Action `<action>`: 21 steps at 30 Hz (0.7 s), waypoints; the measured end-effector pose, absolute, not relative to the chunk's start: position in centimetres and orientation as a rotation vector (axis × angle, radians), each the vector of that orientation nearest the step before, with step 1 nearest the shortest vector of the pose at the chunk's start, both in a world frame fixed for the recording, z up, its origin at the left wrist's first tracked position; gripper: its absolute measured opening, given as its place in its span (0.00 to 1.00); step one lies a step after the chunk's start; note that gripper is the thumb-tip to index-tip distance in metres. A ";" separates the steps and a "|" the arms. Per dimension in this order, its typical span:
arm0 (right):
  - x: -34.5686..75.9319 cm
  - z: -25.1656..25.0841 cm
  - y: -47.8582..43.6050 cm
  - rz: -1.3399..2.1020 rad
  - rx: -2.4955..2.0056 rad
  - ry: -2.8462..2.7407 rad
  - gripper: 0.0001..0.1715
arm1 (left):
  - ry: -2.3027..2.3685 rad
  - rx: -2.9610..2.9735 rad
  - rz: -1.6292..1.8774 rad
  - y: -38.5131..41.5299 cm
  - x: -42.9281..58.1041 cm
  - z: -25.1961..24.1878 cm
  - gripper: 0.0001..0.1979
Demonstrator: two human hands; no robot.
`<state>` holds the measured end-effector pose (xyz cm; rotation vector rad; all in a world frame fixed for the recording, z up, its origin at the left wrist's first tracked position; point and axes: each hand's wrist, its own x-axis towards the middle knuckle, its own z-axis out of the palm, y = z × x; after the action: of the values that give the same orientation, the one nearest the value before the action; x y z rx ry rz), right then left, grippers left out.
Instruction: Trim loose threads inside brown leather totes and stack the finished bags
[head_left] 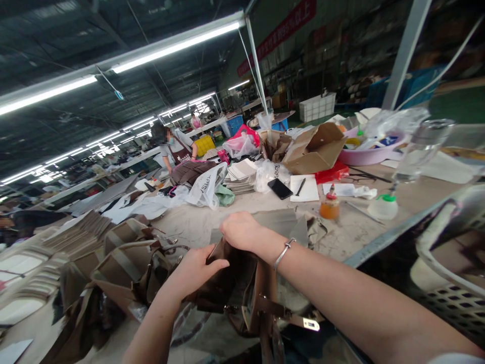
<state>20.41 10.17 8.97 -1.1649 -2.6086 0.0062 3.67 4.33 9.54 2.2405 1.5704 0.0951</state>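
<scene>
- Head view: the brown handbag (231,293) stands at the counter's (189,227) near edge. The left hand (195,270) has its fingers pinching the top flap. The right hand (242,230) covers the rim with its fingers hidden, so I cannot tell their grip.
- Likely risk: pinched on one side only, the bag could sag and tip off the edge, and its dangling strap (288,316) could snag.

The left grip (194,270) pinches the upper edge of a brown leather handbag (242,298) lying on the grey surface (352,232). The right grip (242,230), a silver bracelet (284,252) at its wrist, curls over the same bag's top. More brown handbags (125,258) lie just left. Beyond are a black phone (279,188), an orange bottle (329,206) and an open cardboard box (314,146). A person in an apron (176,147) stands well off.
</scene>
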 end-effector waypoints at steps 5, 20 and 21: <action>20.3 8.9 10.3 0.008 -1.158 -2.590 0.12 | 1.889 2.381 -0.036 3.9 2.8 8.6 0.14; 20.6 9.2 10.3 0.043 -1.194 -2.617 0.12 | 1.726 2.367 0.146 6.1 4.4 9.6 0.14; 20.8 9.3 10.4 0.038 -1.206 -2.622 0.11 | 1.712 2.371 0.150 6.6 4.8 9.5 0.12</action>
<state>20.77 10.42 9.33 -1.2065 -2.6219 0.0381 4.79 6.55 9.46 2.3709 1.7120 0.1505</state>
